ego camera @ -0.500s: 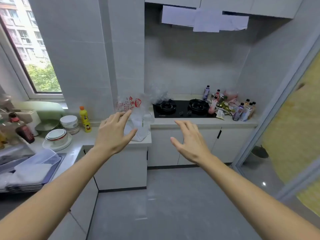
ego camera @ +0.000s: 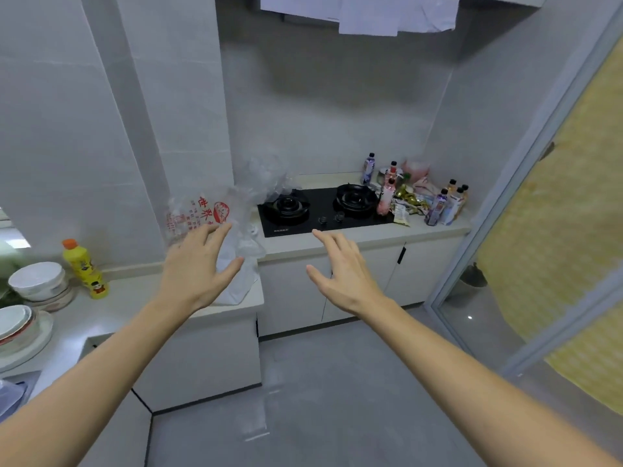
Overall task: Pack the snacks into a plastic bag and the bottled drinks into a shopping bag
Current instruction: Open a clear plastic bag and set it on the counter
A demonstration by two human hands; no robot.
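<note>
A clear plastic bag with red print [ego camera: 199, 214] stands on the white counter corner, with a second crumpled clear bag [ego camera: 266, 175] behind it by the wall. My left hand [ego camera: 199, 264] is stretched out in front of the printed bag, fingers spread, holding nothing. My right hand [ego camera: 340, 271] is raised beside it, open and empty, in front of the stove counter. Several bottled drinks [ego camera: 441, 203] and a pile of snack packets [ego camera: 409, 200] sit at the far right of the counter, well beyond both hands.
A black two-burner gas stove [ego camera: 320, 207] lies between the bags and the snacks. A yellow bottle [ego camera: 84, 267], stacked bowls [ego camera: 38, 281] and plates [ego camera: 17, 326] stand on the left counter. A sliding glass door frame [ego camera: 526, 210] borders the right. Grey floor lies below.
Both hands have stayed spread and open. The view has drawn closer to the counter and turned slightly right, so the window on the left has dropped out of sight.
</note>
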